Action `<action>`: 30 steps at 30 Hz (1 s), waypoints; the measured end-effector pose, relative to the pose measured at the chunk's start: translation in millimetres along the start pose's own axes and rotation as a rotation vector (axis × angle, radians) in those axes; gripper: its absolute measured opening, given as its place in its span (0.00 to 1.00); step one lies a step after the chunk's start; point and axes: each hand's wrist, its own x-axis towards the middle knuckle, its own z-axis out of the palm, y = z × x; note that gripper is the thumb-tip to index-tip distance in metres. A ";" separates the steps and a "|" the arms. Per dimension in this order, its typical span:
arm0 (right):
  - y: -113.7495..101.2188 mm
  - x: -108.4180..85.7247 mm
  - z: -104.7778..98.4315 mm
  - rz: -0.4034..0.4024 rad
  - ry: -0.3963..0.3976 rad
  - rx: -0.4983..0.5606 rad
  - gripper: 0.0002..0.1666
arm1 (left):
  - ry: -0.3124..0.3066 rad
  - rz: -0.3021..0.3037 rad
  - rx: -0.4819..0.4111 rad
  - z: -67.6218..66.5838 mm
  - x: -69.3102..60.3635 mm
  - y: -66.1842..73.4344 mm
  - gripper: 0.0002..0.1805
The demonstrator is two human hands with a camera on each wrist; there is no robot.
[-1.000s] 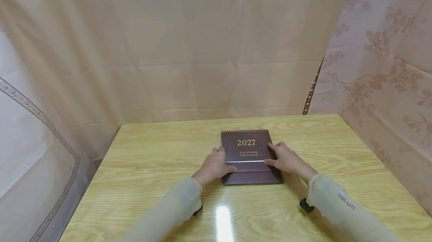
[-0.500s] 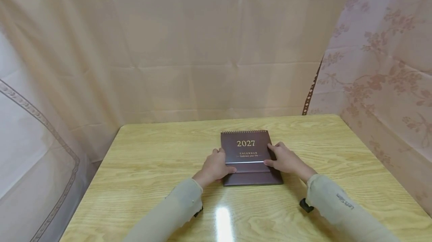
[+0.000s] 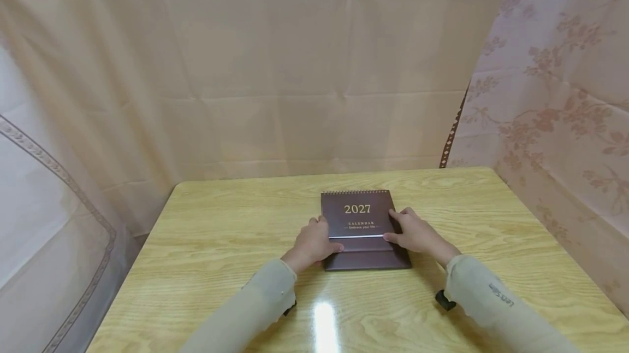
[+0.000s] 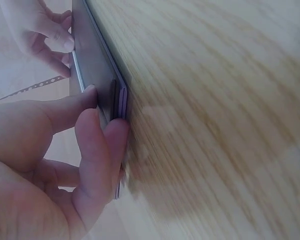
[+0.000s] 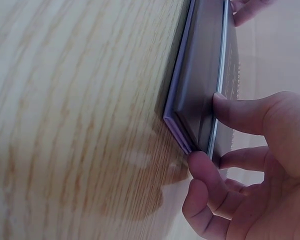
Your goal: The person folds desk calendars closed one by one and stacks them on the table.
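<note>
A dark brown desk calendar (image 3: 357, 215) lies folded down on the table, its spiral binding toward the far side and gold "2027" lettering facing up. My left hand (image 3: 312, 241) grips its left side, thumb on the lower front and fingers at the edge. On the opposite side my right hand (image 3: 416, 231) holds the right edge, with its thumb near the pale line of page edges. In the left wrist view, the calendar (image 4: 97, 60) appears edge-on with its layered boards visible. The right wrist view shows the calendar (image 5: 200, 75) just above or on the wood; its underside is hidden.
The wood-grain table (image 3: 221, 222) has a bright light reflection near its front. A beige curtain (image 3: 295, 80) hangs behind it. A flower-patterned cloth (image 3: 565, 96) is at the right and a white cloth (image 3: 44, 222) at the left.
</note>
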 end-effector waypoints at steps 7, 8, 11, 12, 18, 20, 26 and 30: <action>-1.6 -0.5 -0.6 0.018 -0.001 0.001 0.46 | -0.007 -0.007 0.004 -1.5 -1.0 0.8 0.54; -1.9 -1.1 -0.8 0.021 0.000 0.001 0.46 | -0.011 -0.008 0.001 -1.3 -1.1 1.1 0.54; -2.9 -3.5 -0.9 0.028 -0.003 0.002 0.46 | -0.020 -0.009 -0.001 0.0 -2.0 1.4 0.55; -3.2 -4.0 -0.4 0.034 -0.006 0.003 0.46 | -0.024 -0.011 -0.001 0.7 -2.3 1.2 0.55; -2.4 -4.2 -1.3 0.021 -0.005 -0.004 0.47 | -0.024 0.000 -0.007 1.8 -1.1 -0.8 0.55; -1.8 -3.9 -2.7 0.009 -0.010 -0.011 0.47 | -0.029 0.010 0.006 0.6 -0.4 -1.9 0.55; -2.6 -8.1 -11.9 -0.024 -0.047 -0.007 0.45 | -0.034 0.068 0.102 -8.1 -0.5 -7.4 0.52; -4.3 -12.7 -24.5 -0.064 -0.026 -0.023 0.44 | 0.003 0.216 0.192 -20.9 -4.2 -17.2 0.47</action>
